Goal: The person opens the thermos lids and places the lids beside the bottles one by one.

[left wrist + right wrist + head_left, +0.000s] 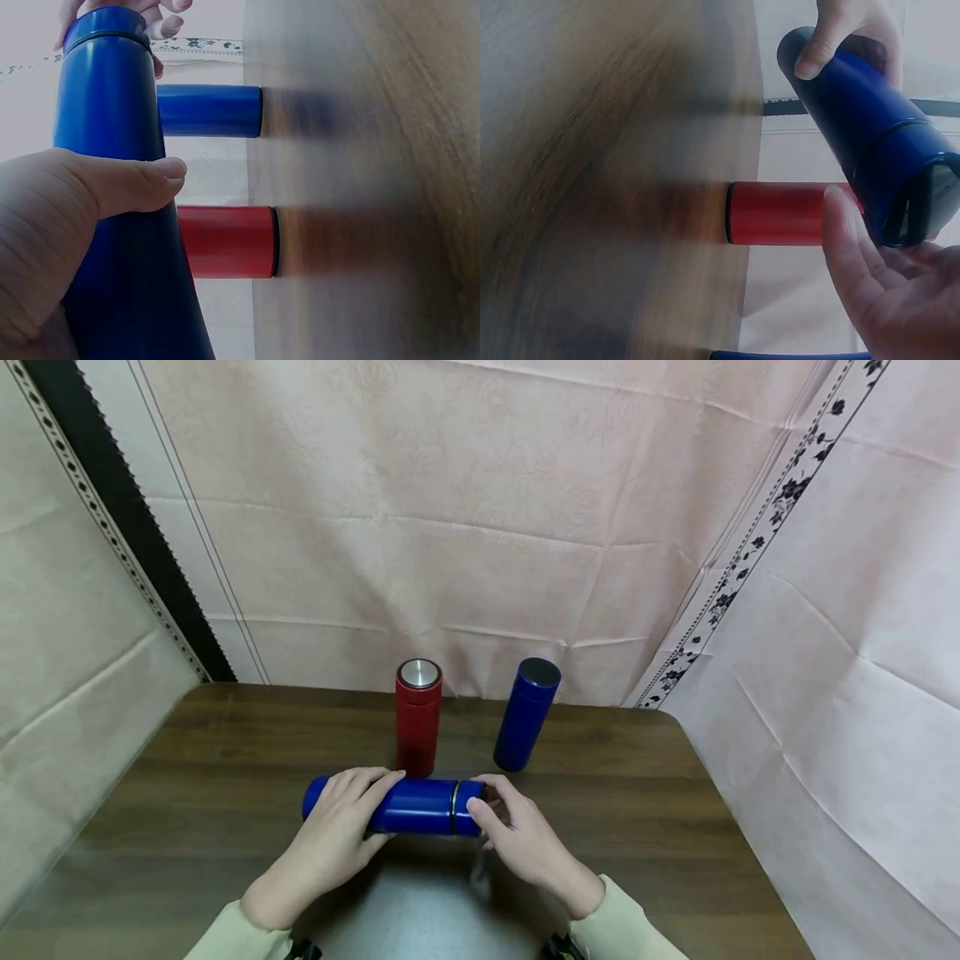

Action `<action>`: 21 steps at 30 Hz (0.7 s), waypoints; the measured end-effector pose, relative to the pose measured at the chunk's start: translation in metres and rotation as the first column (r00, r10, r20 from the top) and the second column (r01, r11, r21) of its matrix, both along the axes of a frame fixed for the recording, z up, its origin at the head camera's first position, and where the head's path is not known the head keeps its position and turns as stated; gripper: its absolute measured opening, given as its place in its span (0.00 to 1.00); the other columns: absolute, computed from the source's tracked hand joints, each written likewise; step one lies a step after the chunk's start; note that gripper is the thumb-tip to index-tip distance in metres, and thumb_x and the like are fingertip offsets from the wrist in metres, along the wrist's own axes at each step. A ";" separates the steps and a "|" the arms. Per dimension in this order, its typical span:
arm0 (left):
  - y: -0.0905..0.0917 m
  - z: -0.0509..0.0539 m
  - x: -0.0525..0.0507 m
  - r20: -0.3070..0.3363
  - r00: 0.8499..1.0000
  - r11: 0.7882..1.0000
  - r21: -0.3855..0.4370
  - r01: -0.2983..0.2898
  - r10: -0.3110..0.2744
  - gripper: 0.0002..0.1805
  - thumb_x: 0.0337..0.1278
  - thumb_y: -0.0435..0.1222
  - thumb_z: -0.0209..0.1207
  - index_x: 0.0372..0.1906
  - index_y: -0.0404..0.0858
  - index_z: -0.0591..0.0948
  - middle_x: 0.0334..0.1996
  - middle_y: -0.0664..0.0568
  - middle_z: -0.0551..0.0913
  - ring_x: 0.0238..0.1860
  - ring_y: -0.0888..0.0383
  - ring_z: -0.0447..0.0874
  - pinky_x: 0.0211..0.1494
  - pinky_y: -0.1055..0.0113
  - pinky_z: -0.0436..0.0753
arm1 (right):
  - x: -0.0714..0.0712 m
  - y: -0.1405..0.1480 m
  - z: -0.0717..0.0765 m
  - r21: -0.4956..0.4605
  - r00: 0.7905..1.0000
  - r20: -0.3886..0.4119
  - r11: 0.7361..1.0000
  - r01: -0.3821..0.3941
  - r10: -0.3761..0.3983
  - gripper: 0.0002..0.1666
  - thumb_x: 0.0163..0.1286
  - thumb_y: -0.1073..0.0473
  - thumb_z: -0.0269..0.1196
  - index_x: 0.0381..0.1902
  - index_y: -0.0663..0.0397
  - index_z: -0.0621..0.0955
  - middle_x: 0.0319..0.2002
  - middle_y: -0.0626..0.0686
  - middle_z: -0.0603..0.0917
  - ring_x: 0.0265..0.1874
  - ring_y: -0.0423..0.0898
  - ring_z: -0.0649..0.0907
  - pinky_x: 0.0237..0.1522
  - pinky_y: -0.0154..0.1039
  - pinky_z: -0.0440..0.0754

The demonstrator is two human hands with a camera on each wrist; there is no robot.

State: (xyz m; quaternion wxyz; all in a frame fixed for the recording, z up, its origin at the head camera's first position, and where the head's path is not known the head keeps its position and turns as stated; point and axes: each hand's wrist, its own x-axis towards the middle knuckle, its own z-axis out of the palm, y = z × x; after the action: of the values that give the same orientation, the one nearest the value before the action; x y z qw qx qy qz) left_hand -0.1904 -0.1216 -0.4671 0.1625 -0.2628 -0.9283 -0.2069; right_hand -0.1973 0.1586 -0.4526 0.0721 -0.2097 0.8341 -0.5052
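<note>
A blue thermos [412,806] lies on its side in the air above the table, its capped end toward the right. My left hand [337,827] grips its body, the thumb [142,180] across the near side. At the cap [468,808], my right hand [525,839] has its thumb and fingers loosely spread around the end. In the right wrist view the right thumb [840,225] is straight beside the cap, and the glossy end face [926,202] shows. Whether every right finger touches is hard to tell.
Behind the held thermos stands a red thermos [418,727] with a silver top. A second blue thermos [525,718] stands to its right, toward the back. Both are on the brown wooden table [247,760], and pale patterned cloth [450,527] hangs behind the table's far edge.
</note>
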 end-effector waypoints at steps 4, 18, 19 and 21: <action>-0.001 0.000 -0.001 0.005 1.000 1.000 -0.003 -0.004 0.004 0.46 0.40 0.41 0.76 0.69 0.48 0.68 0.60 0.50 0.72 0.62 0.48 0.65 0.65 0.44 0.62 | 0.000 0.001 0.003 0.037 0.998 -0.065 0.999 -0.005 0.007 0.25 0.72 0.43 0.57 0.64 0.35 0.68 0.46 0.48 0.78 0.38 0.45 0.81 0.40 0.41 0.82; 0.000 -0.001 0.001 -0.020 1.000 1.000 -0.009 0.003 -0.003 0.46 0.39 0.41 0.76 0.69 0.47 0.67 0.60 0.49 0.72 0.61 0.47 0.66 0.64 0.43 0.63 | -0.003 0.005 0.007 0.030 0.998 0.059 0.999 -0.016 0.015 0.26 0.69 0.41 0.60 0.62 0.33 0.69 0.50 0.49 0.77 0.43 0.46 0.80 0.44 0.42 0.80; 0.000 -0.001 0.001 -0.023 1.000 1.000 -0.012 0.007 -0.007 0.46 0.40 0.41 0.76 0.69 0.47 0.67 0.60 0.49 0.72 0.61 0.47 0.66 0.64 0.43 0.63 | -0.004 0.006 0.007 0.036 0.997 0.071 0.999 -0.021 0.019 0.25 0.69 0.41 0.59 0.61 0.35 0.70 0.49 0.50 0.78 0.42 0.46 0.80 0.43 0.42 0.80; 0.000 -0.001 0.001 -0.030 0.999 1.000 -0.017 0.015 -0.016 0.46 0.41 0.41 0.76 0.69 0.47 0.67 0.59 0.49 0.72 0.61 0.48 0.66 0.65 0.44 0.63 | -0.004 0.007 0.009 0.055 0.996 0.090 0.998 -0.029 0.024 0.24 0.69 0.40 0.60 0.60 0.36 0.71 0.47 0.50 0.78 0.40 0.46 0.80 0.41 0.42 0.80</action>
State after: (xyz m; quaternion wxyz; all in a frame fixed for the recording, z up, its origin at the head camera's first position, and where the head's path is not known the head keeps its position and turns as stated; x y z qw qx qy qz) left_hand -0.1891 -0.1213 -0.4678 0.1726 -0.2744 -0.9253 -0.1966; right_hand -0.2016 0.1657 -0.4438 0.1219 -0.1956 0.8411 -0.4894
